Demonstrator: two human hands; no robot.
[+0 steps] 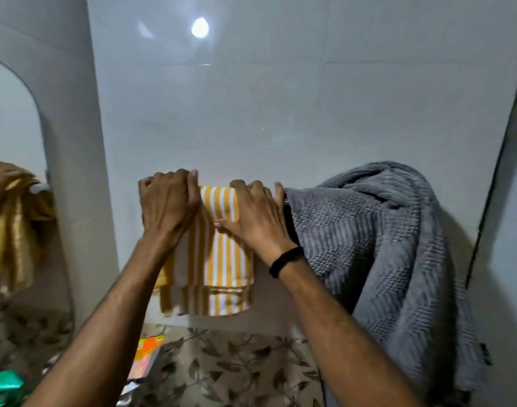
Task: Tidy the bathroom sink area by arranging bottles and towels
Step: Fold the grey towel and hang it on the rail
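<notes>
A yellow-and-white striped towel [222, 268] hangs folded over a wall rail in the middle of the view. My left hand [167, 204] grips its top left edge over the rail. Pressing on its top right part is my right hand [256, 215], fingers curled over the rail and thumb on the cloth; a black band circles that wrist. A bulky grey knitted towel [392, 248] hangs bunched on the same rail just to the right, touching my right hand. The rail itself is almost wholly hidden.
A mirror [13, 136] at the left reflects the striped towel and a hand. Below are leaf-patterned tiles [236, 368], an orange packet [145, 359] and a green object [5, 383] at the lower left. White glossy wall tiles fill the upper view.
</notes>
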